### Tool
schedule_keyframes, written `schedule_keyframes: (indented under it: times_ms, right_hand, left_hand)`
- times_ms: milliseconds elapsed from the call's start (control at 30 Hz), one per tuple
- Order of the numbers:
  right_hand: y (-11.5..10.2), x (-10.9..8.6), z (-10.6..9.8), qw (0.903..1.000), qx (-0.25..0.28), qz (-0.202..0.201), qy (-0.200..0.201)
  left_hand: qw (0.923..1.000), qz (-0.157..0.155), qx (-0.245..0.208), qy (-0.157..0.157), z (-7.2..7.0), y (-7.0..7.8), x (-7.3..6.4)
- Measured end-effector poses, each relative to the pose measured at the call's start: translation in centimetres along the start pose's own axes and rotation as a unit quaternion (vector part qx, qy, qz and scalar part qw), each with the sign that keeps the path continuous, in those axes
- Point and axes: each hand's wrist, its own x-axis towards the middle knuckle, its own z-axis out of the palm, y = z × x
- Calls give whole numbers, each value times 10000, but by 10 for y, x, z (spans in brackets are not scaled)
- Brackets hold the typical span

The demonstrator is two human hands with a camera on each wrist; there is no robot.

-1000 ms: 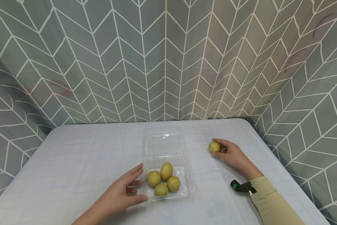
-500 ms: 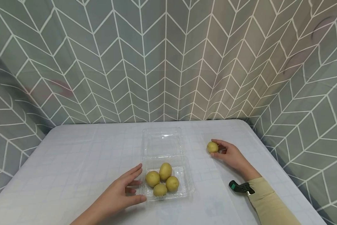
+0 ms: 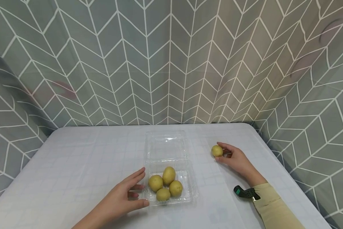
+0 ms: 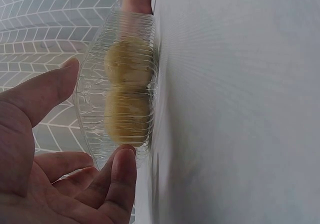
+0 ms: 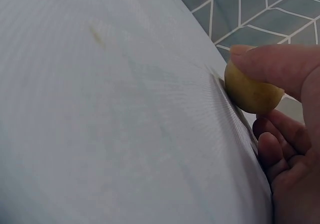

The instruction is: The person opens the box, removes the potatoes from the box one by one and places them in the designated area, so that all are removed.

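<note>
A clear plastic clamshell box lies with its lid folded back at the middle of the table. Several round yellow fruits sit clustered in its base; their exact kind is unclear. At the box's left side is my left hand, fingers extended and thumb apart by the near left corner. In the left wrist view its fingertips are at the ribbed wall, through which two fruits show. My right hand, to the right of the box, pinches another yellow fruit between thumb and fingers, at the tabletop.
The transparent lid lies flat behind the base. A white cloth covers the table, and patterned grey curtains hang behind and at both sides. A black strap device juts from the right sleeve.
Both hands stay nearly in place. The right hand still holds its fruit at the table, and the box and its fruits have not visibly moved; only slight shifts of the whole view show.
</note>
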Motion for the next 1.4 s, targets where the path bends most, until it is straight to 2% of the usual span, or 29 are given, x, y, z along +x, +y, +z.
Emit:
schedule_keyframes:
  times_ms: [300,467,633,800,1067,1400]
  right_hand:
    - [-4,1,-3,9997,239,28,-21]
    - [-5,2,-6,9995,232,176,-117]
    - [-12,2,-17,9984,364,323,-292]
    - [-27,-1,-31,9988,348,283,-174]
    - [-55,-1,-34,9989,291,-358,111]
    - [-89,-13,-15,9919,311,-1223,-108]
  left_hand:
    - [10000,10,-43,12,-1,1,-1]
    - [10000,10,0,34,0,0,-1]
    - [10000,52,21,42,1,-2,0]
    - [9999,131,3,28,1,-3,1]
    - [10000,65,34,56,0,-2,1]
    - [10000,83,2,12,0,-2,0]
